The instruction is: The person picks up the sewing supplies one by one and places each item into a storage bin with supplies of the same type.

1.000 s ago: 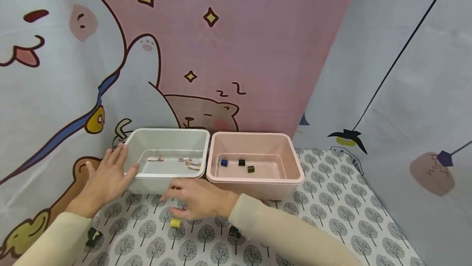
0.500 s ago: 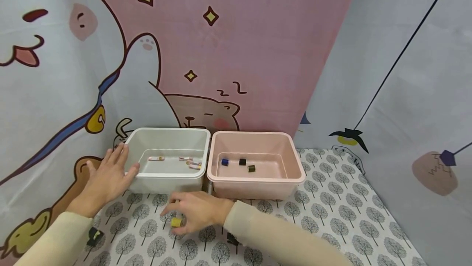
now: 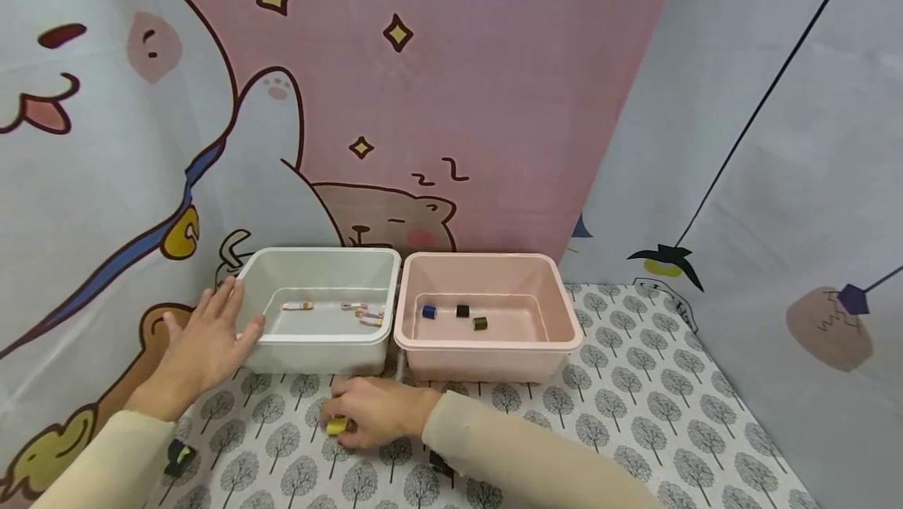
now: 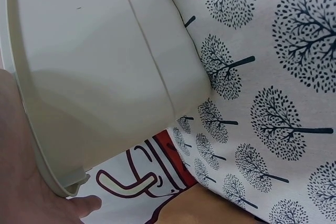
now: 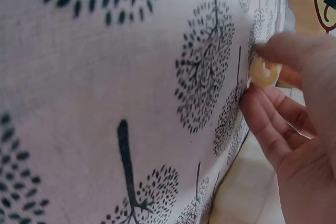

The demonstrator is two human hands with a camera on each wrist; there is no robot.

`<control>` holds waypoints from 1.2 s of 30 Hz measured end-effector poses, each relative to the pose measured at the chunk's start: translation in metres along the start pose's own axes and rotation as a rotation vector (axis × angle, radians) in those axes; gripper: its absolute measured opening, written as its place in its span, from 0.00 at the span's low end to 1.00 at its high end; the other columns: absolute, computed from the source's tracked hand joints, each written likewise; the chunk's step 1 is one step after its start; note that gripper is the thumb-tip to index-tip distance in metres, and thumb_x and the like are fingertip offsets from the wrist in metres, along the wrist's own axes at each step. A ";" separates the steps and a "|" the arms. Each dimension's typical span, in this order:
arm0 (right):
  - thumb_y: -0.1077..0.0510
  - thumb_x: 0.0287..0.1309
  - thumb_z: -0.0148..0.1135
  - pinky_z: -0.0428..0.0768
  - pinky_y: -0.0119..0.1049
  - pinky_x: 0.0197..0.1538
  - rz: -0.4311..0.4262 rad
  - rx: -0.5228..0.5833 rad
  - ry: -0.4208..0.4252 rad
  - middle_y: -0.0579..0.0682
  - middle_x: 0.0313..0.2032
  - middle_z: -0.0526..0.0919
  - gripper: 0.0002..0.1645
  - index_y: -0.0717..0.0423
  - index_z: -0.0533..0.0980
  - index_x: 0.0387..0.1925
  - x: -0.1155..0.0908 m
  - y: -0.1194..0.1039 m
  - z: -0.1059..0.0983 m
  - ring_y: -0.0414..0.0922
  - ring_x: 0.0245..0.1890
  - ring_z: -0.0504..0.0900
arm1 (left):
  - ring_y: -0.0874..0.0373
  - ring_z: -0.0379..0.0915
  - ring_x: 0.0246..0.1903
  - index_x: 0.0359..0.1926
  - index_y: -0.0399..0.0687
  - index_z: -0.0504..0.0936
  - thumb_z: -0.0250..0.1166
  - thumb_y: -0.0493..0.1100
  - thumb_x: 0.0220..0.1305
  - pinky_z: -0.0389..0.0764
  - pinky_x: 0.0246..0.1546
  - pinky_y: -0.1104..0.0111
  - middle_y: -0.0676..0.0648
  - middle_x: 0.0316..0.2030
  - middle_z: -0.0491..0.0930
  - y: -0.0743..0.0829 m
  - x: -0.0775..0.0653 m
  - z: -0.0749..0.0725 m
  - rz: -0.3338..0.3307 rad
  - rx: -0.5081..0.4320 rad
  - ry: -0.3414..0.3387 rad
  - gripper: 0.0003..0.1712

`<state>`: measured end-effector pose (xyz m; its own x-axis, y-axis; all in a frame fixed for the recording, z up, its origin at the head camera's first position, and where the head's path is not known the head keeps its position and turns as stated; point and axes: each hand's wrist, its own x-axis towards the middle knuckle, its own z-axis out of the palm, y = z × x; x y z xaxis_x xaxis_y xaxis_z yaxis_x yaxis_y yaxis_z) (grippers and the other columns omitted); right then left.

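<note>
A yellow spool of thread point(image 3: 336, 425) lies on the tree-print cloth in front of the bins. My right hand point(image 3: 381, 411) pinches it between thumb and fingers, low over the cloth. In the right wrist view the spool's round end point(image 5: 264, 72) with its hole faces the camera. On the left rim of the white bin point(image 3: 317, 339) rests my left hand point(image 3: 204, 344), fingers straight and spread. The left wrist view shows that hand point(image 4: 31, 177) at the rim, beside the bin's outer wall.
Beside the white bin stands a pink bin point(image 3: 487, 345) with a blue spool point(image 3: 429, 311), a black spool point(image 3: 462, 310) and a dark green spool point(image 3: 480, 324). Several small slim pale pieces with orange bands point(image 3: 298, 306) lie in the white bin. A printed curtain point(image 3: 494, 101) hangs close behind.
My right hand has come down from in front of the white bin to the yellow spool, and its fingers have closed round it. The left hand has stayed at the rim.
</note>
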<state>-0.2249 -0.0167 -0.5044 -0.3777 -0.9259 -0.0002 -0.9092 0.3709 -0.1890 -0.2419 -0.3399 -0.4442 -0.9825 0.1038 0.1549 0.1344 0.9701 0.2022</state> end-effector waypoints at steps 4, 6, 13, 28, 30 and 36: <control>0.52 0.78 0.77 0.75 0.08 0.48 -0.033 0.052 0.021 0.38 0.49 0.84 0.19 0.43 0.88 0.66 0.001 0.002 0.000 0.23 0.42 0.76 | 0.11 0.42 0.88 0.94 0.30 0.46 0.42 0.70 0.92 0.31 0.71 0.02 0.24 0.93 0.42 0.000 0.000 0.000 -0.004 0.002 -0.003 0.55; 0.52 0.79 0.77 0.75 0.08 0.49 -0.042 0.065 0.027 0.39 0.49 0.85 0.19 0.44 0.88 0.66 0.000 0.003 0.000 0.23 0.43 0.76 | 0.11 0.42 0.88 0.93 0.30 0.46 0.42 0.70 0.92 0.31 0.71 0.02 0.23 0.93 0.43 0.000 0.001 0.000 -0.004 0.003 0.000 0.55; 0.53 0.79 0.76 0.75 0.07 0.49 -0.067 0.062 0.053 0.40 0.50 0.85 0.19 0.47 0.89 0.67 -0.003 0.003 -0.004 0.23 0.42 0.76 | 0.11 0.43 0.88 0.93 0.29 0.47 0.43 0.69 0.92 0.32 0.71 0.01 0.23 0.93 0.44 0.000 0.001 0.002 0.000 0.005 0.010 0.54; 0.51 0.81 0.74 0.77 0.07 0.52 -0.084 -0.025 0.139 0.41 0.58 0.90 0.23 0.47 0.87 0.71 -0.042 -0.014 -0.046 0.25 0.47 0.85 | 0.10 0.44 0.88 0.93 0.29 0.47 0.42 0.70 0.92 0.32 0.71 0.01 0.23 0.93 0.43 -0.001 -0.001 0.001 0.002 0.007 0.003 0.55; 0.50 0.81 0.74 0.78 0.08 0.52 -0.078 -0.050 0.161 0.41 0.58 0.89 0.23 0.47 0.87 0.71 -0.051 -0.015 -0.054 0.25 0.47 0.85 | 0.10 0.43 0.88 0.93 0.28 0.46 0.41 0.70 0.93 0.32 0.71 0.01 0.23 0.93 0.43 -0.001 -0.001 0.001 0.001 0.007 -0.002 0.55; 0.52 0.80 0.75 0.77 0.08 0.53 -0.064 -0.033 0.244 0.43 0.54 0.89 0.22 0.49 0.88 0.69 -0.073 -0.012 -0.074 0.30 0.45 0.85 | 0.10 0.42 0.88 0.93 0.29 0.46 0.41 0.70 0.92 0.31 0.71 0.02 0.23 0.93 0.43 -0.001 0.001 0.001 0.000 0.006 -0.008 0.55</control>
<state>-0.2001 0.0515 -0.4291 -0.3464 -0.9046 0.2485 -0.9365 0.3178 -0.1485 -0.2431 -0.3406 -0.4447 -0.9835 0.1052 0.1471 0.1333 0.9715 0.1962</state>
